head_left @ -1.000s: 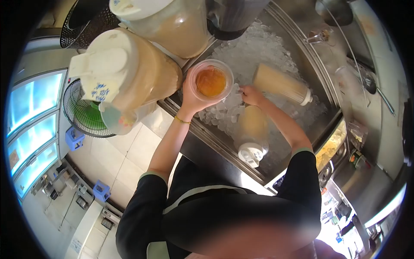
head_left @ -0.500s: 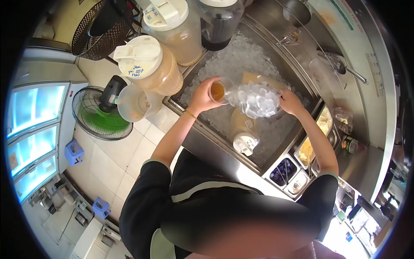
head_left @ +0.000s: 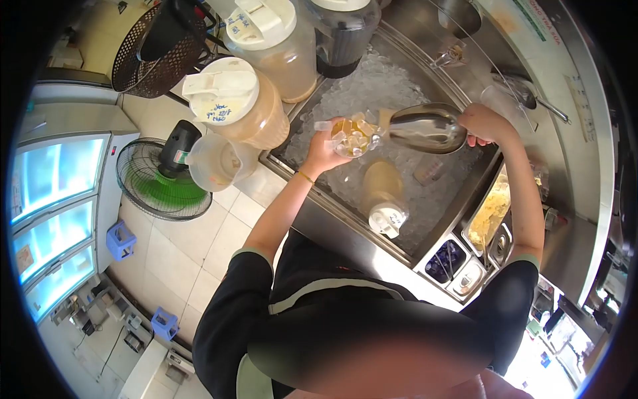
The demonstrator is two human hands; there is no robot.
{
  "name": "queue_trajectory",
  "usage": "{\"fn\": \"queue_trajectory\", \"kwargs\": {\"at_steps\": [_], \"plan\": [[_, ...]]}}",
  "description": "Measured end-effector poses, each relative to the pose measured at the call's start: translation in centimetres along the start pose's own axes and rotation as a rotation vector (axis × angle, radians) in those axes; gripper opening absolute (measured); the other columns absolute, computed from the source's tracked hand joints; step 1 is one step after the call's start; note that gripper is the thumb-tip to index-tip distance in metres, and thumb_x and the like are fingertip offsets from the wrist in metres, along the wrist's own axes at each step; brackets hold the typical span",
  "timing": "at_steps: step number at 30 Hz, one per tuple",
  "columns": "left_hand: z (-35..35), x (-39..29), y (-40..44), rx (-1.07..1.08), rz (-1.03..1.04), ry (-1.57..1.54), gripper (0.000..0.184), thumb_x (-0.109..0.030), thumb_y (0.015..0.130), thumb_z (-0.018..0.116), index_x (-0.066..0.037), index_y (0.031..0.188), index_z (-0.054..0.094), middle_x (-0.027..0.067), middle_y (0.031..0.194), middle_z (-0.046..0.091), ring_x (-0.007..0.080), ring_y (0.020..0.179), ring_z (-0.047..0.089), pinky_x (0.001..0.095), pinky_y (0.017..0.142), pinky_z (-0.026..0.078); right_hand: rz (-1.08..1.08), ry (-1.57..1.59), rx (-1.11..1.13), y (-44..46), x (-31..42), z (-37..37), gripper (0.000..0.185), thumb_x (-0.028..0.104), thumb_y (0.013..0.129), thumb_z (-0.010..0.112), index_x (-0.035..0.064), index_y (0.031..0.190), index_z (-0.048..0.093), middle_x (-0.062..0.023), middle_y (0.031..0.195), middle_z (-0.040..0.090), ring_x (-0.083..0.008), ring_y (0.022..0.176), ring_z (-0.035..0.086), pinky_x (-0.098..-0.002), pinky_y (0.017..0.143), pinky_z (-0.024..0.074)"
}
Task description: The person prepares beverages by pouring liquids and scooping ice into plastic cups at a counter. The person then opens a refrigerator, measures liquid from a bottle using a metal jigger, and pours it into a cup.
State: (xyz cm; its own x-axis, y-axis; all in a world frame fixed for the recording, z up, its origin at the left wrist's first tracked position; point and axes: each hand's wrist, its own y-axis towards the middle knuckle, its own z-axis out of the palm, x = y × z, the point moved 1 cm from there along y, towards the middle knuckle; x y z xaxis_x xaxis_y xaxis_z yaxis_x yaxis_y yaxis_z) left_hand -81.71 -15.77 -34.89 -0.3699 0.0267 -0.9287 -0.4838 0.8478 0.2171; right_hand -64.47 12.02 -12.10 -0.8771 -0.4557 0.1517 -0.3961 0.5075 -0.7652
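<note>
My left hand is closed around a clear plastic cup of amber drink, with ice cubes heaped at its mouth and a few tumbling at its edge. In my right hand is the handle of a metal ice scoop, tipped toward the cup, its bowl showing no ice. Both are held above a steel bin of crushed ice. A pitcher with a white lid lies in the ice just below the cup. Part of another tan container shows behind the scoop.
Lidded jugs of drink stand along the bin's left edge, near an empty-looking clear pitcher. Topping trays line the right side. A floor fan and blue stools are on the floor at left.
The ice that filled the scoop has gone into the cup, some spilling at its rim. My right hand has moved up and right, turning the scoop over.
</note>
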Motion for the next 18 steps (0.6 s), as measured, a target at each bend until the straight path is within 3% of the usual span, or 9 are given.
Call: {"fn": "queue_trajectory", "kwargs": {"at_steps": [5, 7, 9, 11, 14, 15, 18], "plan": [[0.1, -0.5, 0.2, -0.178, 0.046, -0.06, 0.089, -0.021, 0.053, 0.093, -0.005, 0.126, 0.046, 0.0098, 0.117, 0.058, 0.0215, 0.109, 0.058, 0.0339, 0.095, 0.048, 0.127, 0.214, -0.188, 9.2, -1.8, 4.0, 0.032, 0.021, 0.089, 0.051, -0.0055, 0.076, 0.063, -0.0147, 0.059, 0.063, -0.0209, 0.042, 0.059, -0.0305, 0.034, 0.0429], [-0.2, -0.7, 0.2, -0.163, 0.04, -0.025, 0.091, -0.02, 0.053, 0.094, -0.005, 0.128, 0.044, 0.0102, 0.118, 0.057, 0.0222, 0.109, 0.058, 0.0347, 0.095, 0.048, 0.095, 0.214, -0.199, 16.5, -1.3, 7.1, 0.033, 0.021, 0.09, 0.051, -0.0058, 0.079, 0.066, -0.019, 0.068, 0.066, -0.0257, 0.055, 0.067, -0.0336, 0.045, 0.0523], [-0.5, -1.1, 0.5, -0.169, 0.043, -0.032, 0.091, -0.018, 0.054, 0.094, -0.005, 0.128, 0.042, 0.0102, 0.118, 0.056, 0.0223, 0.109, 0.058, 0.0352, 0.095, 0.048, -0.153, -0.353, -0.673, 27.9, -3.7, 13.7, 0.038, 0.026, 0.092, 0.05, -0.0061, 0.083, 0.068, -0.0237, 0.084, 0.069, -0.0348, 0.076, 0.07, -0.0404, 0.063, 0.0567], [-0.7, -1.4, 0.7, -0.202, 0.043, -0.074, 0.09, -0.015, 0.054, 0.093, -0.005, 0.127, 0.042, 0.0099, 0.117, 0.056, 0.0218, 0.109, 0.058, 0.0355, 0.095, 0.048, 0.056, 0.019, -0.701, 25.7, 0.6, 15.1, 0.043, 0.034, 0.093, 0.05, -0.0042, 0.09, 0.07, -0.0253, 0.096, 0.067, -0.0411, 0.091, 0.066, -0.0455, 0.075, 0.0545], [-0.6, 0.2, 0.4, -0.296, -0.019, -0.121, 0.087, -0.011, 0.054, 0.093, -0.005, 0.126, 0.043, 0.009, 0.117, 0.056, 0.0205, 0.109, 0.058, 0.0357, 0.094, 0.049, 0.103, 0.256, -0.707, 24.1, 0.8, 15.7, 0.045, 0.036, 0.094, 0.047, -0.0027, 0.092, 0.07, -0.0256, 0.097, 0.067, -0.042, 0.092, 0.065, -0.046, 0.077, 0.0534], [-0.7, 0.2, -0.1, -0.305, -0.03, -0.101, 0.086, -0.011, 0.054, 0.092, -0.005, 0.125, 0.044, 0.0088, 0.117, 0.056, 0.0202, 0.108, 0.058, 0.0358, 0.094, 0.049, 0.097, 0.258, -0.747, 23.6, 0.3, 15.9, 0.046, 0.037, 0.094, 0.046, -0.0015, 0.088, 0.069, -0.0236, 0.088, 0.068, -0.0379, 0.085, 0.067, -0.0436, 0.076, 0.0523], [-0.5, 0.2, 0.3, -0.317, -0.03, -0.073, 0.085, -0.011, 0.054, 0.092, -0.005, 0.124, 0.045, 0.0085, 0.116, 0.056, 0.0197, 0.107, 0.058, 0.0358, 0.094, 0.049, -0.124, 0.423, -0.533, 19.2, -1.8, 12.9, 0.048, 0.04, 0.094, 0.047, -0.0016, 0.084, 0.068, -0.0206, 0.076, 0.067, -0.036, 0.076, 0.066, -0.0437, 0.072, 0.0501]]}}
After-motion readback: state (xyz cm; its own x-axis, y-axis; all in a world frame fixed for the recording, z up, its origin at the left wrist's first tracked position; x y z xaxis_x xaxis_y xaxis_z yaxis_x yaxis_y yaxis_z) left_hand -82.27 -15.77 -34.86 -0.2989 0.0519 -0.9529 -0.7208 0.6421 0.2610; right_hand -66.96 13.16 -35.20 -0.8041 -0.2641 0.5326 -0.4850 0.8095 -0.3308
